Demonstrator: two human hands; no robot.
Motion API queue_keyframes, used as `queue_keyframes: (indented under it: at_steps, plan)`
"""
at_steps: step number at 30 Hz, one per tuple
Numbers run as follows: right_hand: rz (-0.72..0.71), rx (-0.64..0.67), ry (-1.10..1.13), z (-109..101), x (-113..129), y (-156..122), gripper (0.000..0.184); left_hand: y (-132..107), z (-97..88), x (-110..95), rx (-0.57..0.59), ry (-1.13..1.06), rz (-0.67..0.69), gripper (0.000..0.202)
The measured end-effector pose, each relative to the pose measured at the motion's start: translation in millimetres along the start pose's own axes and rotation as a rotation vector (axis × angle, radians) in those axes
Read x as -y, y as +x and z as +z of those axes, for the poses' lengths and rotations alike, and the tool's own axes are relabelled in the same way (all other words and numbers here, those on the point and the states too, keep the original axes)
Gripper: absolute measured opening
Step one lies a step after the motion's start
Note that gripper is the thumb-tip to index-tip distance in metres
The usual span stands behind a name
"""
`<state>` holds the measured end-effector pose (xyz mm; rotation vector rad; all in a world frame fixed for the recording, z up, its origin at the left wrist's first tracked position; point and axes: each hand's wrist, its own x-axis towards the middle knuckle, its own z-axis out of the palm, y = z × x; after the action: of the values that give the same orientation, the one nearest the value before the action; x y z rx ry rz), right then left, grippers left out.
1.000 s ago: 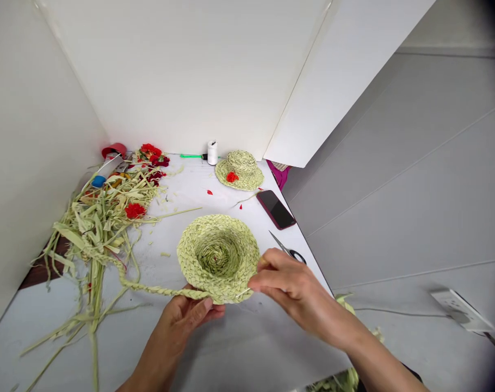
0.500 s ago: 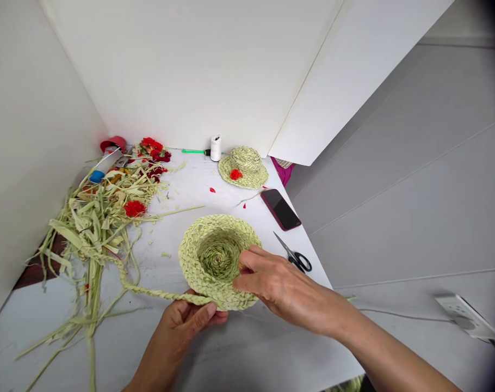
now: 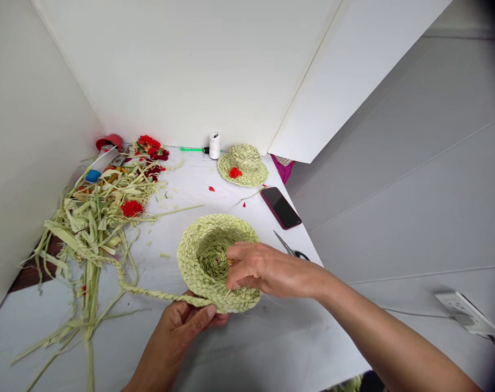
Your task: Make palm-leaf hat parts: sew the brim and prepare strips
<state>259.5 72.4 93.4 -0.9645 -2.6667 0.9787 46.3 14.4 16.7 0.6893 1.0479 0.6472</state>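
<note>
Broadly, the white surface (image 3: 247, 348) carries an upturned woven hat (image 3: 209, 256) at its near middle: crown and most of the brim look stitched, while a loose braid (image 3: 149, 290) trails left, unattached. Left hand (image 3: 182, 326) fingers grip the near brim; right hand (image 3: 264, 269) fingers pinch a thin needle (image 3: 228, 294) (any thread is too fine to see).

Our right hand (image 3: 267, 269) hides the hat (image 3: 206, 256) brim's near-right part & most of the scissors (image 3: 290, 250). Left hand (image 3: 178, 326) fingers sit under the brim, unseen; forearm cut off at bottom edge. Thin sliver (image 3: 227, 294) by right fingertips: too small to ID.
</note>
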Motion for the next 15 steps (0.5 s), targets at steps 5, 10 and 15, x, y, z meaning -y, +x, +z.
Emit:
queue_keyframes:
  at_steps: [5,10,15]
  plan:
    - [0.071,0.066,0.276,1.1,-15.7,13.6,0.010,-0.3,-4.0,-2.5,0.021,0.028,0.014,0.027]
    - [0.038,0.044,0.267,3.3,-9.0,15.5,0.010,1.7,-7.6,-1.4,0.032,0.011,0.022,0.031]
    - [0.005,-0.019,0.068,2.8,17.7,4.3,0.013,3.1,-7.0,-1.1,0.044,-0.001,0.016,0.027]
